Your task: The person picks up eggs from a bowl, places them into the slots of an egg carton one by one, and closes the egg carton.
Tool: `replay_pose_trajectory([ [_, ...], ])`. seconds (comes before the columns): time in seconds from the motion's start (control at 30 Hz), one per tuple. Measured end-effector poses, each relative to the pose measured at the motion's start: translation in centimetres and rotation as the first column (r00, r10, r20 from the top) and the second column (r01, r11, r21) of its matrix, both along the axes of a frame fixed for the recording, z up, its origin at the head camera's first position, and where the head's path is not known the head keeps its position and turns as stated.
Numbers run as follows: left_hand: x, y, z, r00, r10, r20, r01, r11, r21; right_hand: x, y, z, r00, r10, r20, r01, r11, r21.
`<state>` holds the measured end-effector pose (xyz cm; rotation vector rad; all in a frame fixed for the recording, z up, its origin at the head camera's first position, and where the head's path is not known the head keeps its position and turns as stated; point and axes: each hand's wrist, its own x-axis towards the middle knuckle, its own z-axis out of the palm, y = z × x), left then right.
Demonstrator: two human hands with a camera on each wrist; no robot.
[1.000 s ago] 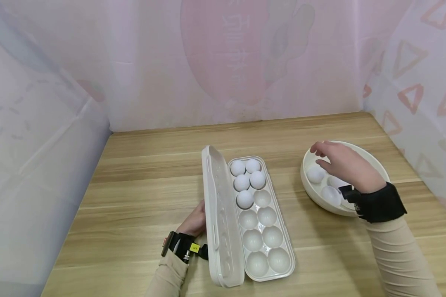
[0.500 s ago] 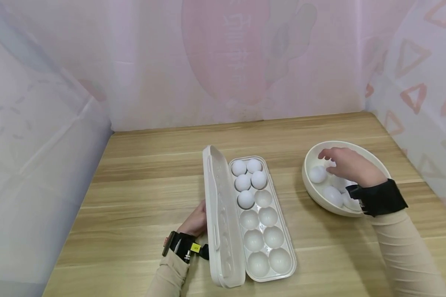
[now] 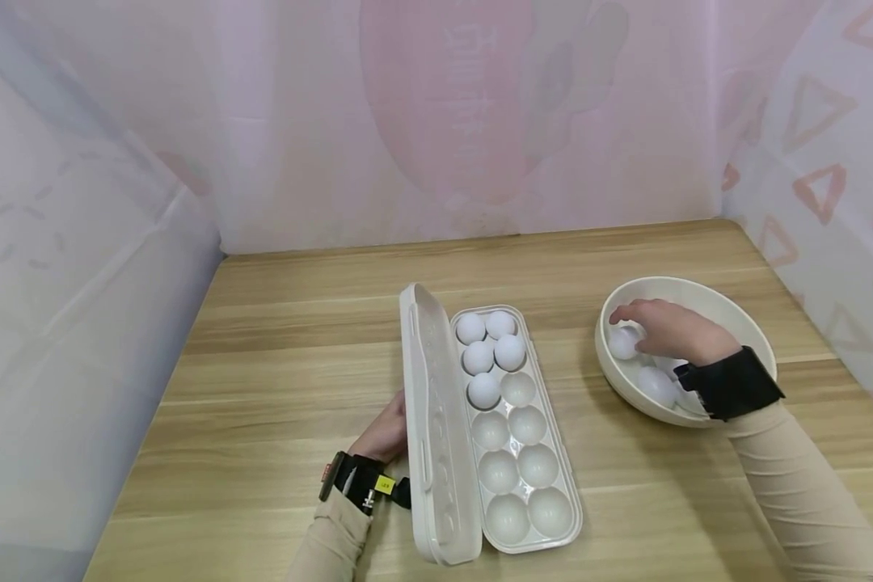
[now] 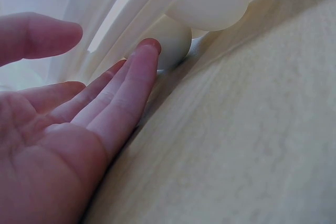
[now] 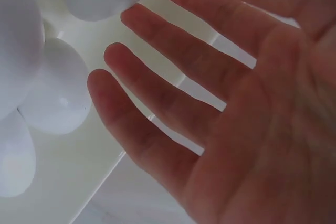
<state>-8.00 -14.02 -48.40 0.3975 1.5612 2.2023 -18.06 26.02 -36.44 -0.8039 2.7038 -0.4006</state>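
Pale printed sheets (image 3: pixel 298 137) across the top and sides of the head view, wood-grain table (image 3: pixel 298 323) below. Shows a white bowl (image 3: pixel 735 323) at the right of the frame and, reaching into it, the right grip (image 3: pixel 672 333), a bare hand bent over the leftmost egg (image 3: pixel 621 345). Sits closer to that egg than half a second ago, apparently turning from hovering to taking hold. Counts the same five white eggs (image 3: pixel 478 356) in the upper hollows of the open carton (image 3: pixel 515 440) at centre, so no gain there yet. Keeps the left grip (image 3: pixel 381 432) behind the upright lid (image 3: pixel 444 453), partly hidden.

Left wrist view: reveals the part masked by the lid. Straight fingers (image 4: pixel 131 85) reaching to rounded pale bumps (image 4: pixel 210 3) near the top centre, seemingly touching, thumb apart at upper left. Clasps nothing.

Right wrist view: looks into the palm, unseen from the head. Lower fingers (image 5: pixel 131 135) loosely straight and spread across the middle; more eggs (image 5: pixel 55 90) crowded at the left edge. Cannot tell of any pinch between thumb and forefinger, with contact obscured near the top.
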Motion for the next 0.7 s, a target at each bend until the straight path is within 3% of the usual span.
replay_pose_trajectory([
  [0.27,-0.16,0.11,-0.01,0.999,-0.021,-0.024,0.021,1.0,0.006,-0.24,-0.11,-0.64,1.0,0.021,0.015,-0.021,1.0,0.006],
  [0.47,-0.11,0.16,0.1,1.0,-0.013,-0.013,0.013,1.0,0.001,-0.27,-0.12,-0.79,0.998,-0.025,0.052,0.023,0.999,0.03],
  [0.7,-0.1,0.09,-0.08,1.0,-0.015,-0.02,0.016,1.0,0.023,-0.19,-0.04,-0.7,0.995,-0.059,0.078,0.06,0.998,-0.009],
])
